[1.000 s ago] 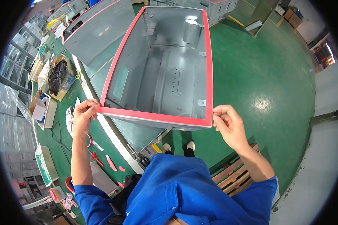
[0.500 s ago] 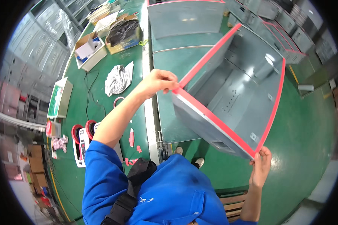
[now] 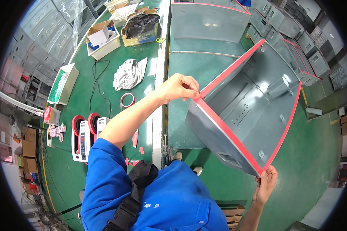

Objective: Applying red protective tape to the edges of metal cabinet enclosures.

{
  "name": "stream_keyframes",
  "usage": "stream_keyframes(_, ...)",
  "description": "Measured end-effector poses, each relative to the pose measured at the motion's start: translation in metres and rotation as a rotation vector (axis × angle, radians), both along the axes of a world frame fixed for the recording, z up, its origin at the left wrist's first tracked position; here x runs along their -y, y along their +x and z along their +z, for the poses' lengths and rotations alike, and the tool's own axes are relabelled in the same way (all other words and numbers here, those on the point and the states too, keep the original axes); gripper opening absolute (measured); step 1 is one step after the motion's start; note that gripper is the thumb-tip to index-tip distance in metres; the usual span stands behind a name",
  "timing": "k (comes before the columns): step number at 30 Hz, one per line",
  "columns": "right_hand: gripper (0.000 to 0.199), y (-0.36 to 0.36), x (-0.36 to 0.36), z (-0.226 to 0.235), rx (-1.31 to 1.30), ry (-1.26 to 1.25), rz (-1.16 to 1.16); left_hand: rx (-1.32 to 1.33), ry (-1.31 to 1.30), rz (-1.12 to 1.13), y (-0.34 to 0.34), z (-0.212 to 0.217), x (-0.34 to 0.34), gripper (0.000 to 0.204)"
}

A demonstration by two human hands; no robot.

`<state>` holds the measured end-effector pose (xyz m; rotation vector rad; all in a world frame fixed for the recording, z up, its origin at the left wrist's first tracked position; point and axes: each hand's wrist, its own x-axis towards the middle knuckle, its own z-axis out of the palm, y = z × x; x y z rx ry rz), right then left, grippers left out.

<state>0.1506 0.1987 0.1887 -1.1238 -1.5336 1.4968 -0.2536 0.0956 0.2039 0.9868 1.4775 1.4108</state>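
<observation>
A large grey metal box (image 3: 210, 131) tilts in front of me with its open side up, red tape (image 3: 235, 138) running along its rim. At the rim's left corner, my left hand (image 3: 181, 87) is closed, thumb and fingertips pinching the taped edge. My right hand (image 3: 265, 185) grips the near right corner, its thumb on the tape and its fingers partly behind the edge. Inside the box I see punched holes and small brackets. Part of the box rests over the green table section (image 3: 185, 134); what supports its underside is hidden.
On the green bench (image 3: 115, 104) to my left are tape dispensers (image 3: 83, 140), a red tape roll (image 3: 127, 100), a grey cloth (image 3: 129, 74), tape scraps and bins (image 3: 104, 44). Another red-rimmed metal box (image 3: 210, 23) stands at the back. A wooden stool (image 3: 232, 215) is near me.
My view has shifted, so the bench and box sit differently in the picture. Both hands remain at the same corners; my right hand sits slightly lower in view.
</observation>
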Motion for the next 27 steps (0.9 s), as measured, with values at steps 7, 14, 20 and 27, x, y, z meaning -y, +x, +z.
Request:
stream_keyframes(7, 0.026, 0.0, 0.0006, -0.0006, -0.015, 0.0, -0.009, -0.023, 0.026, 0.005, 0.0005, -0.0007, 0.0014, 0.005)
stream_keyframes(14, 0.026, 0.0013, 0.0005, -0.0018, -0.017, -0.002, -0.016, -0.013, 0.033, -0.007, -0.0003, -0.0017, 0.002, 0.005)
stream_keyframes(20, 0.027, -0.0021, 0.0024, 0.0027, -0.023, -0.021, -0.035, -0.005, 0.019, -0.016, -0.0014, -0.0008, 0.002, 0.005)
stream_keyframes(27, 0.026, 0.0009, 0.0008, -0.0012, -0.019, 0.006, -0.01, -0.05, 0.01, -0.02, -0.0018, 0.0, 0.0033, 0.005)
